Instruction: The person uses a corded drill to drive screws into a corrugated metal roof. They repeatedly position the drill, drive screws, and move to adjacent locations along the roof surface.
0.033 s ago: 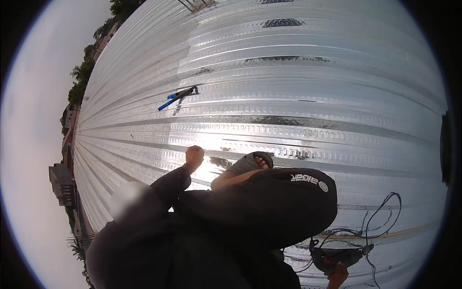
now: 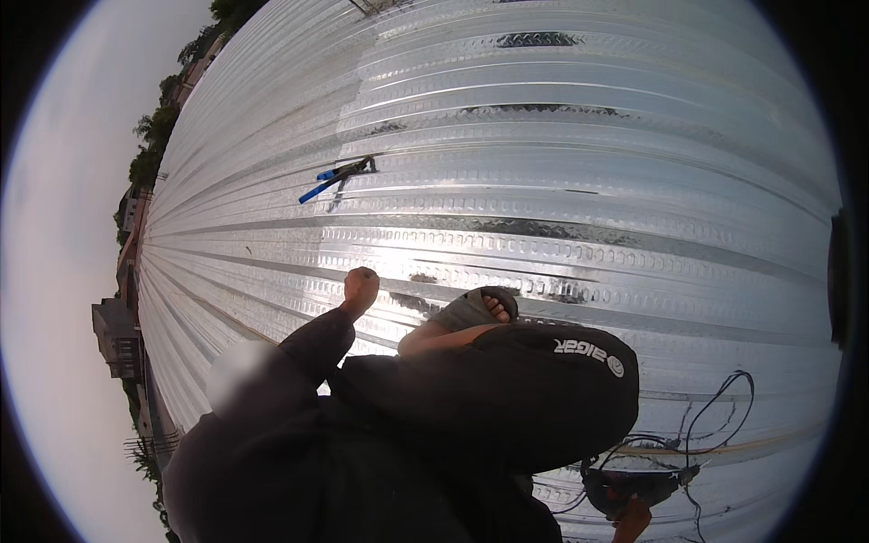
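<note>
My left hand is closed in a fist low over the ribbed metal roof sheets, left of my sandaled foot. Anything inside its fingers is hidden. At the lower right, my right hand grips a dark corded power drill, which lies on its side by the sheets with its chuck end pointing right. Farther ahead rests a pliers-like hand tool with blue handles, apart from both hands.
A black cable loops over the metal right of the drill. My bent knee in black trousers fills the lower middle. Trees and a grey building stand beyond the roof edge at left. A dark object shows at the right rim.
The view has shifted slightly. My left hand sits a little farther forward and left; the right hand still grips the drill.
</note>
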Demonstrator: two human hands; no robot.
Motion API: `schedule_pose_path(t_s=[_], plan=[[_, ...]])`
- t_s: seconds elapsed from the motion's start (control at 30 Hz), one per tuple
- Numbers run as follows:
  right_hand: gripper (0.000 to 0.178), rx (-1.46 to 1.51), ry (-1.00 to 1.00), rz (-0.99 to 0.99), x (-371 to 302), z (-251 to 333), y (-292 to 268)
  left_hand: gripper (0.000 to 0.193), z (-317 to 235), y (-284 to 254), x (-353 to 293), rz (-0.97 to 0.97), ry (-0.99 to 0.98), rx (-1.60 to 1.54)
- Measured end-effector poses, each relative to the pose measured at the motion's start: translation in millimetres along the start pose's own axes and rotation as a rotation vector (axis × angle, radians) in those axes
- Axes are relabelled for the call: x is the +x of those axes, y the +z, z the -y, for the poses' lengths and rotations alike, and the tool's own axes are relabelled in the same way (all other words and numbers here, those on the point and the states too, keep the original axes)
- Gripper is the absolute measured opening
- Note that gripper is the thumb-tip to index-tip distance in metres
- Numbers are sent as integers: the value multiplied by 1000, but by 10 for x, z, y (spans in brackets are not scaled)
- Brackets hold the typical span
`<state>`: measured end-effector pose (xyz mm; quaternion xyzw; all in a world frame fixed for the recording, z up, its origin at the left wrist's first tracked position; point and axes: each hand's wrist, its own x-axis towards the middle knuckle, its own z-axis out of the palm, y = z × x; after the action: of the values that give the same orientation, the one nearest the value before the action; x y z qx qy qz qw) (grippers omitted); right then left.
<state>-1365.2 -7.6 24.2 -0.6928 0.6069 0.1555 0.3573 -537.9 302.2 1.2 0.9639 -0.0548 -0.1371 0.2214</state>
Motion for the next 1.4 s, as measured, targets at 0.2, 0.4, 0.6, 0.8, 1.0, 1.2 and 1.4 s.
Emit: schedule_pose_path(t_s=[0.2,0.4,0.6,0.8,1.0,1.2,1.4], plan=[[27,-42,9,115,76,1037,-187,53,335,-1237,1556,-158,91,507],[25,-218,-42,-10,179,2105,-574,74,-257,-992,2749,-159,0,756],[39,-214,31,-141,878,2780,-1025,45,1118,-1314,3300,-326,13,1022],[40,-72,73,-195,451,2225,-662,37,188,-791,3049,-457,139,731],[40,-30,57,-220,443,2375,-611,34,-131,-755,2717,-526,335,412],[47,132,-182,-187,461,3033,-1178,38,-2354,431,843,-304,737,-282],[83,631,-480,-338,479,4218,-2052,17,-4566,1198,-1325,449,986,-788]])
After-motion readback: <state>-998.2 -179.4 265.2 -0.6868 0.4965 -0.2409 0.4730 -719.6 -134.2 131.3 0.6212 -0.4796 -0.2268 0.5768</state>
